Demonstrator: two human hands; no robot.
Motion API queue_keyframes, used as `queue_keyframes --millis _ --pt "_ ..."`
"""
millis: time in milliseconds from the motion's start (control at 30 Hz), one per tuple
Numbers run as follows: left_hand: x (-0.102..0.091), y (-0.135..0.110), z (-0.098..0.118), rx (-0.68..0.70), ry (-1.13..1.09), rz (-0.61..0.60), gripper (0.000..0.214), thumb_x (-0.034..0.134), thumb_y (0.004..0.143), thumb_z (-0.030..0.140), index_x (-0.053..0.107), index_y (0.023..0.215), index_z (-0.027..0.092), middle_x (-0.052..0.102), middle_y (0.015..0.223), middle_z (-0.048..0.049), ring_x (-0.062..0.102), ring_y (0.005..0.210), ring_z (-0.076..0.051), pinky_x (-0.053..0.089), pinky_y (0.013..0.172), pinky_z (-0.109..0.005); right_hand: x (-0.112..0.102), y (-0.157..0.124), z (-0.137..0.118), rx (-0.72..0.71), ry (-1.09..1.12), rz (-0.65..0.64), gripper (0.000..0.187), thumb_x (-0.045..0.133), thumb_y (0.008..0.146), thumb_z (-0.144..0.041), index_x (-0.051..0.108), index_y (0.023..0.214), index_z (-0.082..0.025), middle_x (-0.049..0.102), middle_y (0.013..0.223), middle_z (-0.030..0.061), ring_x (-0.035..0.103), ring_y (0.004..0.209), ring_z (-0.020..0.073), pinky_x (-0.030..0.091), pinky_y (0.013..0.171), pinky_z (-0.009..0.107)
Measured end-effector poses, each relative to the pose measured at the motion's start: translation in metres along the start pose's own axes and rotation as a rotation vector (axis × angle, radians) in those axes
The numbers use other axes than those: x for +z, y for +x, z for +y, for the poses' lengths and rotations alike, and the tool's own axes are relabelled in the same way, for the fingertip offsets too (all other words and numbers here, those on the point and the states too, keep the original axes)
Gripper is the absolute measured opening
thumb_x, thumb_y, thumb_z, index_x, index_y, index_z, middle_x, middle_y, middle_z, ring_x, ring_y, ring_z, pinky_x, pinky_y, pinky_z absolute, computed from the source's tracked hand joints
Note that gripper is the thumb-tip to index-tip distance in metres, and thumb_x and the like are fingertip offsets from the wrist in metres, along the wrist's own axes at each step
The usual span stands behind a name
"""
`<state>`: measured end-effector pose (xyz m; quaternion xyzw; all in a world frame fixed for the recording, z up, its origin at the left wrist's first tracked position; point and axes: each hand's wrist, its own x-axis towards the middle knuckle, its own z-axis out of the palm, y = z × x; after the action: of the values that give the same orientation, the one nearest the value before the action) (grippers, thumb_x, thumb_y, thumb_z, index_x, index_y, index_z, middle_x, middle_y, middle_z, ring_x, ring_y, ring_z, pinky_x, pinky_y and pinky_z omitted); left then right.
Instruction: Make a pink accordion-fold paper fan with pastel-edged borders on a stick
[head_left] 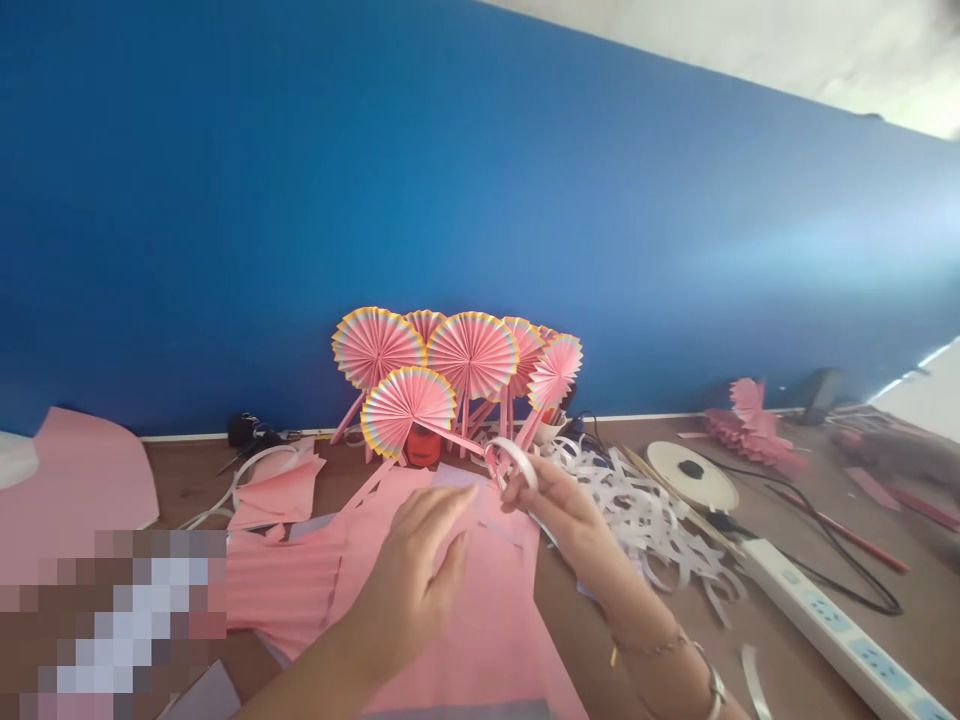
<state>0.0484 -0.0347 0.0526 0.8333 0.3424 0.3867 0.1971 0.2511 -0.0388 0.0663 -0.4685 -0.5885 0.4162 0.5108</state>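
My right hand (559, 505) is closed in a pinch on a curled white strip (516, 458), which loops up above the fingertips. Just left of it, my left hand (424, 565) is stretched out over pink paper sheets (487, 620), with nothing visible in it. A round pleated pink paper fan (409, 408) with a yellow and pale blue rim lies in front of the hands. Its pink handle slants toward my right fingertips; whether they touch it I cannot tell. Several more pleated fans (472, 355) stand upright behind it, against the blue wall.
A tangle of white strips (637, 510) lies right of my right hand. Beyond it are a white lidded pan (691, 475), a power strip (832, 610) with a black cable, and folded pink paper (754, 425). On the left are a large pink sheet (94, 465) and crumpled pink pieces (277, 485).
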Motion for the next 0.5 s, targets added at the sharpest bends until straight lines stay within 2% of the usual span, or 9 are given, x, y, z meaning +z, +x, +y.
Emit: queue_keyframes --millis 100,200,300,400,500 --pt "0.006 0.010 0.000 -0.013 -0.030 0.090 0.046 0.042 0.092 0.016 0.038 0.136 0.026 0.052 0.126 -0.0093 0.047 0.119 -0.022 0.042 0.098 -0.039 0.021 -0.004 -0.002 -0.052 -0.122 -0.057 0.029 0.050 0.088 -0.025 0.056 0.116 -0.021 0.068 0.090 0.0050 0.063 0.084 0.0186 0.049 0.081 0.034" --pt "0.011 0.012 -0.004 0.009 -0.032 0.117 0.044 0.043 0.091 0.015 0.040 0.134 0.027 0.051 0.126 -0.0081 0.046 0.118 -0.021 0.041 0.098 -0.038 0.031 -0.007 -0.002 -0.125 -0.278 -0.070 0.031 0.048 0.088 -0.019 0.056 0.118 -0.022 0.068 0.098 0.0053 0.062 0.089 0.0189 0.047 0.082 0.033" --pt "0.014 0.012 -0.006 0.029 -0.002 0.147 0.046 0.046 0.090 0.014 0.040 0.133 0.028 0.055 0.123 -0.0063 0.048 0.116 -0.020 0.041 0.097 -0.039 0.035 -0.010 -0.002 -0.146 -0.357 -0.083 0.026 0.048 0.088 -0.016 0.058 0.111 -0.021 0.067 0.088 0.0028 0.061 0.082 0.0177 0.047 0.074 0.028" --pt "0.014 0.010 -0.007 0.022 0.073 0.270 0.052 0.050 0.089 0.014 0.034 0.137 0.024 0.049 0.129 -0.0099 0.042 0.122 -0.023 0.037 0.101 -0.041 0.036 -0.010 -0.002 -0.115 -0.383 -0.055 0.018 0.048 0.088 -0.018 0.059 0.102 -0.021 0.065 0.077 0.0000 0.060 0.074 0.0164 0.046 0.069 0.027" --pt "0.013 0.007 -0.006 0.096 0.169 0.319 0.048 0.049 0.087 0.009 0.041 0.133 0.022 0.050 0.129 -0.0107 0.041 0.123 -0.024 0.033 0.102 -0.043 0.039 -0.009 -0.003 -0.044 -0.315 -0.046 0.022 0.045 0.090 -0.022 0.054 0.110 -0.020 0.064 0.073 -0.0005 0.062 0.073 0.0164 0.048 0.069 0.028"
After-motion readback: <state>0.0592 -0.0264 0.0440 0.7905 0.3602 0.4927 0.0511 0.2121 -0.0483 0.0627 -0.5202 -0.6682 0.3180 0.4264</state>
